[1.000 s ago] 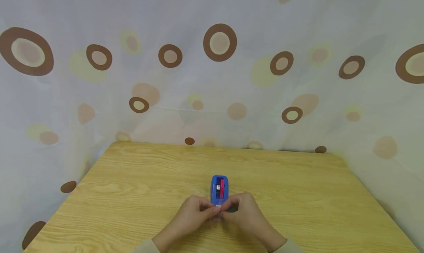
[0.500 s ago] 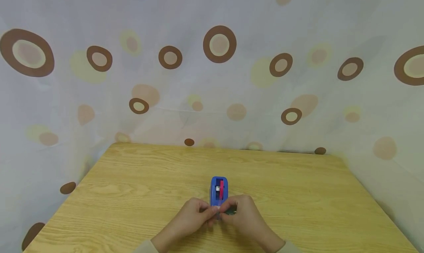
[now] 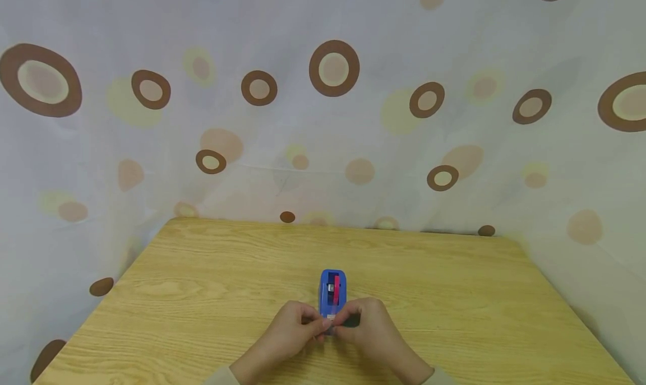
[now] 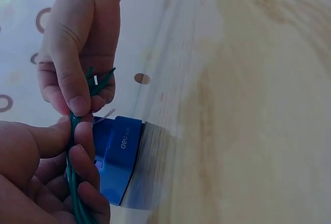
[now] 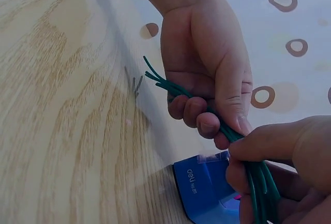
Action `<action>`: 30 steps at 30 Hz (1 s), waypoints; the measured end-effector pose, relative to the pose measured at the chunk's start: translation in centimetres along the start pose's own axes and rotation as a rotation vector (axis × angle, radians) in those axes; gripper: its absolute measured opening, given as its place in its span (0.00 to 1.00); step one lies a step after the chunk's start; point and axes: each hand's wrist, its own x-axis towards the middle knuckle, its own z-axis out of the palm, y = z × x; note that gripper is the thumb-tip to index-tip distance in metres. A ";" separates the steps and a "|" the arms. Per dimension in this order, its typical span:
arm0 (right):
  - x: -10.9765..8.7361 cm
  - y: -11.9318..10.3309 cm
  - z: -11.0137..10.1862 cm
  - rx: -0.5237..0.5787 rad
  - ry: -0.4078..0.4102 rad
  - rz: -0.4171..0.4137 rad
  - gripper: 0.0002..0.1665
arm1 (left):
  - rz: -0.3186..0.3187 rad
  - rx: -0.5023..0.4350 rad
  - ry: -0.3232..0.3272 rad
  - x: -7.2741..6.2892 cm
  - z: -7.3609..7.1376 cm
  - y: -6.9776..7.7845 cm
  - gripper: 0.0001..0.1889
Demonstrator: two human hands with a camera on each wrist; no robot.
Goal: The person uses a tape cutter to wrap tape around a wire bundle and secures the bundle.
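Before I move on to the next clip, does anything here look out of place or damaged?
Nothing stands out. The blue tape dispenser sits upright on the table, and the left hand and right hand hold the green strands. Their tips splay slightly, hardly odd for a loose bundle.

Long, plain sleeves point(image 3: 222, 376) of pale beige cloth, alike on both sides, end near the wrists point(image 3: 246, 367).

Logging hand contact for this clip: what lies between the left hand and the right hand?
Green strands run from the left hand into the right hand; both wrist views show this.
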 end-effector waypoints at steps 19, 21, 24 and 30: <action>0.0 0.2 0.0 0.035 0.005 0.031 0.08 | 0.039 0.014 0.014 -0.2 -0.1 0.0 0.10; 0.0 0.2 0.0 0.049 0.004 0.047 0.09 | 0.052 0.019 0.016 -0.2 -0.1 0.0 0.10; 0.1 0.2 0.0 0.062 0.003 0.050 0.09 | 0.074 0.046 0.023 -0.2 -0.1 0.0 0.09; 0.0 0.0 0.0 0.056 -0.015 0.046 0.08 | 0.122 0.128 0.036 -0.1 -0.2 0.0 0.09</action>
